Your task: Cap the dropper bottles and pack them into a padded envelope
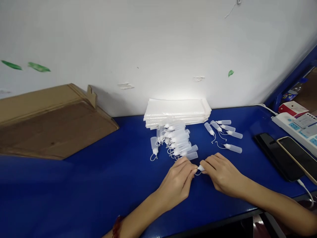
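A small translucent squeeze bottle (200,168) with a white nozzle is held between my two hands above the blue table. My right hand (221,170) is closed around its body, which the fingers mostly hide. At the nozzle's tip, my left hand (177,178) pinches with thumb and forefinger; the tip end is hidden there. A thin strap curves below the nozzle toward the left fingertips. Just beyond my left hand lies a pile of similar bottles (179,137) with thin looped straps. Several more bottles (232,148) lie apart to the right, some straps hanging loose.
White plastic-wrapped packets (175,109) are stacked against the wall. An open cardboard box (56,129) stands at the left. On the right lie a black phone (277,155), a second phone (298,157) and a white power strip (287,124). The table's front edge runs below my forearms.
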`<state>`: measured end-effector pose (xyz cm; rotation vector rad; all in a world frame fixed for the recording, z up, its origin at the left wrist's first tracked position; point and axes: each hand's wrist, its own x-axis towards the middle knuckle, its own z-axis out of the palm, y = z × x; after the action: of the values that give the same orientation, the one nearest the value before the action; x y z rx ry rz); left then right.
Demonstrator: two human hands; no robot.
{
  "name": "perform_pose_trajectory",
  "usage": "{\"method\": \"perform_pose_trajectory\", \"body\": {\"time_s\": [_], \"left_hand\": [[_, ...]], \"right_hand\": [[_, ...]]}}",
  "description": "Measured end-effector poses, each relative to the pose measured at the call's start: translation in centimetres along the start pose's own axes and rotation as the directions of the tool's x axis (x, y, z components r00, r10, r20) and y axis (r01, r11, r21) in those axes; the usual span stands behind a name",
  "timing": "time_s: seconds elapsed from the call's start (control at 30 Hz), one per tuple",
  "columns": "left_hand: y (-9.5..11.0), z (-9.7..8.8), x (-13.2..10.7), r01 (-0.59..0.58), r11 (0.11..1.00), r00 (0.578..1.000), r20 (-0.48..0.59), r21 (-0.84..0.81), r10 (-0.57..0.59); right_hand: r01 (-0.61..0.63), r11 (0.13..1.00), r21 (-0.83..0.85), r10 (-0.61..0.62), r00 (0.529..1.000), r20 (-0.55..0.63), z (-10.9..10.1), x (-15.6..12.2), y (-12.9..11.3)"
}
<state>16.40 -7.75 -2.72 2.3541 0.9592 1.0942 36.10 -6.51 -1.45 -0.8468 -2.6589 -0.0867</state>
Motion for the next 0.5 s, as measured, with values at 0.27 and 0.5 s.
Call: {"method": "perform_pose_trajectory", "body": {"time_s": [0.27, 0.5], "left_hand": [[-0.2, -1.6, 0.0, 0.073, 0.997, 0.995, -0.062, 0.017, -0.072], [-0.2, -1.3, 0.1, 0.035, 0.999, 0.997, -0.065, 0.027, -0.033]], "right_hand": [[-0.033, 0.997, 0.064, 0.040, 0.993, -0.108, -1.0, 0.6, 0.8], [-0.004, 0.999, 0.047, 0.008, 0.996, -0.089, -1.0, 0.5, 0.9]]}}
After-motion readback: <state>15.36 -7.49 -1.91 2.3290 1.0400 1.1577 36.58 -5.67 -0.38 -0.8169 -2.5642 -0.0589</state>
